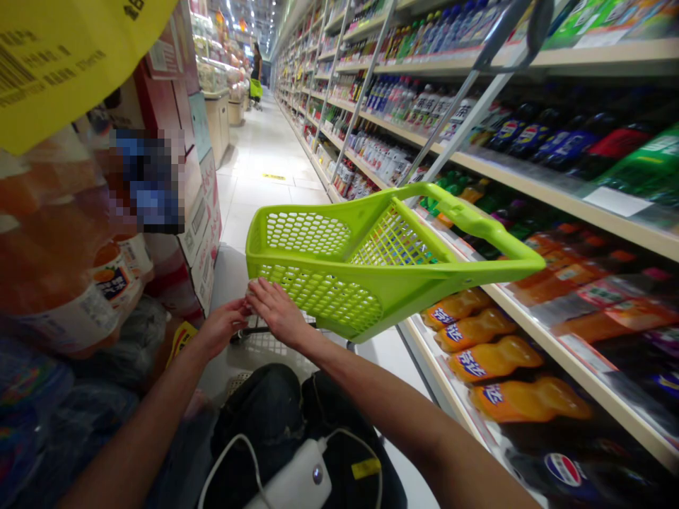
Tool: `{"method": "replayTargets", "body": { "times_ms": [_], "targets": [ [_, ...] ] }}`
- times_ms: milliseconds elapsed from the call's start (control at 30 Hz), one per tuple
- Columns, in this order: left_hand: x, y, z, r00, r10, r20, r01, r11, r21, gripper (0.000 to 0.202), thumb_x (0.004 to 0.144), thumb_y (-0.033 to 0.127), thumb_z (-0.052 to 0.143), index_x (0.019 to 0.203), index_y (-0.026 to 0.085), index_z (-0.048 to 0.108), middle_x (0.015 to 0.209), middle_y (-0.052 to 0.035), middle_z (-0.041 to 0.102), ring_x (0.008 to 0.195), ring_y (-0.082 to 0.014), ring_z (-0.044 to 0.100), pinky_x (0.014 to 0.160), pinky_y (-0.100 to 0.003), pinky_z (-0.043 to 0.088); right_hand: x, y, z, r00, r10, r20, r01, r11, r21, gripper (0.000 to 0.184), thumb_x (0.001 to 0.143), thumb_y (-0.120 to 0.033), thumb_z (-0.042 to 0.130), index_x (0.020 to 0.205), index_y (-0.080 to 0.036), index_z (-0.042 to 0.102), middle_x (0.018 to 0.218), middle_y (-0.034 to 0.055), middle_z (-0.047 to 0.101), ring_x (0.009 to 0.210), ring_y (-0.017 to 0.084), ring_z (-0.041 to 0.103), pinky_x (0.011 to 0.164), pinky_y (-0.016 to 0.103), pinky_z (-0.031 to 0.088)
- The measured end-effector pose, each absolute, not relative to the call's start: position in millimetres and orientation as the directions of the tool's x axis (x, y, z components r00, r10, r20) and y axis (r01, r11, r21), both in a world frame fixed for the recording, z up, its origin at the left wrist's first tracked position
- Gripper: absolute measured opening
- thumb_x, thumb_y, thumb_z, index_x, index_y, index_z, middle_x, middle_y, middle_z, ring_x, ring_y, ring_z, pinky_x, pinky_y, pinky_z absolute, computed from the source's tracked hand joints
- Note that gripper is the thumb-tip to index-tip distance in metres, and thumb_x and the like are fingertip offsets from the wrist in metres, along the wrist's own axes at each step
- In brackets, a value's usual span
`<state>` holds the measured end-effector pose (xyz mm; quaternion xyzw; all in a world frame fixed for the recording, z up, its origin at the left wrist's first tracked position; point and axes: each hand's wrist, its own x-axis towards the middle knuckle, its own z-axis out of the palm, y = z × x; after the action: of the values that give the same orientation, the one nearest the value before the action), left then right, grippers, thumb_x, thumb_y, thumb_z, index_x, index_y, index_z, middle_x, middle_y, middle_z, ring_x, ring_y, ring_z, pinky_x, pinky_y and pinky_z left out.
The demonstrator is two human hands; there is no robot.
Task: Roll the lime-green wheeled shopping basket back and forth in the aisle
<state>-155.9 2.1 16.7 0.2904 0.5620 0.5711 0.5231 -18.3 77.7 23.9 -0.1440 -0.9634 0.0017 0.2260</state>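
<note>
A green plastic shopping cart (pixel 318 283) with a perforated basket stands in front of me. Close to its lower near-left corner, my left hand (pixel 225 326) and my right hand (pixel 276 311) meet at the fingertips. The left fingers are bent inward, partly covered by the right hand. My right fingers press together over them; whatever lies between the fingertips is too small or hidden to name. Whether the right hand touches the basket I cannot tell. Across my lap lies a white device (pixel 300 481) with a white cable.
Shelves with orange soda bottles (pixel 498 360) and cola bottles (pixel 530 138) line the right. At left are large bottles of orange drink (pixel 68 283), stacked cartons (pixel 199 233) and a yellow price tag (pixel 68 63). Down the tiled aisle (pixel 270 173) stands a person (pixel 257 63) with another green cart.
</note>
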Motion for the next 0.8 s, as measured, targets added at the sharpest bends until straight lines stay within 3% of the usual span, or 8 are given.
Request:
{"method": "replayTargets", "body": {
  "times_ms": [100, 167, 267, 333, 567, 800],
  "targets": [
    [-167, 11, 5, -0.524, 0.845, -0.105, 0.043, 0.15, 0.988, 0.046, 0.057, 0.013, 0.046, 0.101, 0.017, 0.061, 0.104, -0.0059, 0.065, 0.105, -0.0208, 0.055, 0.095, -0.038, 0.04, -29, 94, 45, -0.793, 0.291, 0.535, 0.296, 0.952, -0.079, 0.035, 0.091, -0.017, 0.037, 0.124, -0.018, 0.048, 0.138, 0.0079, 0.039, 0.135, 0.019, 0.017, 0.11, 0.045, 0.018],
    [-173, 16, -6, -0.591, 0.807, 0.016, 0.291, 0.194, 0.937, 0.045, 0.06, 0.014, 0.045, 0.103, 0.017, 0.06, 0.109, -0.0073, 0.063, 0.108, -0.0222, 0.053, 0.1, -0.04, 0.035, -36, 105, 52, -0.775, 0.294, 0.559, 0.307, 0.949, -0.074, 0.035, 0.091, -0.017, 0.036, 0.124, -0.021, 0.047, 0.139, 0.0056, 0.038, 0.135, 0.019, 0.018, 0.111, 0.046, 0.016],
    [-173, 15, -19, -0.499, 0.848, 0.179, 0.632, 0.215, 0.745, 0.044, 0.064, 0.014, 0.044, 0.105, 0.013, 0.059, 0.114, -0.0111, 0.06, 0.112, -0.0247, 0.049, 0.104, -0.041, 0.03, -41, 115, 41, -0.812, 0.255, 0.525, 0.274, 0.961, -0.042, 0.033, 0.091, -0.016, 0.038, 0.121, -0.022, 0.049, 0.138, 0.0043, 0.039, 0.134, 0.018, 0.019, 0.111, 0.045, 0.017],
    [-168, 11, -24, -0.429, 0.872, 0.237, 0.764, 0.21, 0.61, 0.046, 0.066, 0.013, 0.043, 0.109, 0.011, 0.057, 0.121, -0.0137, 0.055, 0.118, -0.0267, 0.044, 0.104, -0.043, 0.028, -40, 115, 23, -0.838, 0.231, 0.495, 0.253, 0.967, -0.023, 0.033, 0.09, -0.015, 0.038, 0.121, -0.02, 0.05, 0.138, 0.0057, 0.039, 0.134, 0.019, 0.02, 0.11, 0.046, 0.018],
    [-140, 2, -14, -0.352, 0.911, 0.216, 0.896, 0.261, 0.359, 0.052, 0.073, 0.012, 0.039, 0.124, 0.008, 0.045, 0.138, -0.0175, 0.036, 0.13, -0.0329, 0.025, 0.102, -0.054, 0.023, -18, 93, -12, -0.879, 0.254, 0.404, 0.263, 0.964, -0.035, 0.032, 0.088, -0.016, 0.041, 0.119, -0.014, 0.052, 0.135, 0.0116, 0.043, 0.132, 0.024, 0.025, 0.106, 0.048, 0.025],
    [-129, 9, 5, -0.326, 0.9, 0.29, 0.927, 0.244, 0.286, 0.059, 0.074, 0.015, 0.039, 0.132, 0.009, 0.033, 0.144, -0.0163, 0.026, 0.134, -0.0308, 0.015, 0.103, -0.059, 0.017, 0, 99, 36, -0.693, 0.324, 0.644, 0.452, 0.891, 0.038, 0.035, 0.091, -0.017, 0.036, 0.125, -0.021, 0.047, 0.137, 0.0068, 0.04, 0.134, 0.019, 0.02, 0.11, 0.048, 0.011]
  ]
}}
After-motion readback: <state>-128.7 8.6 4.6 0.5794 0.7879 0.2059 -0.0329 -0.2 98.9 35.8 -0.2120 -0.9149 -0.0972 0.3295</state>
